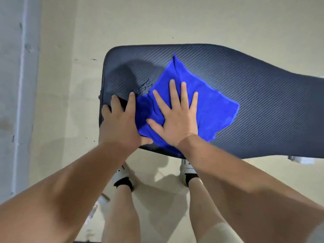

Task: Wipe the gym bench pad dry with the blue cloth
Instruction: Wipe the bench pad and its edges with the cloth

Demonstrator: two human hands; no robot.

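Dark, ribbed, padded gym bench pad (245,106), lying across the view above a pale concrete floor (140,23). Bright blue microfibre cloth (210,106), spread flat on the pad's left part, one corner overhanging the near edge. Right hand (177,118), fingers splayed, palm flat on the cloth. Left hand (121,120), fingers apart, resting on the pad's left end and touching the cloth's edge. Patch of water droplets (146,86) just beside the cloth's upper left edge. White shoes (188,168) below.
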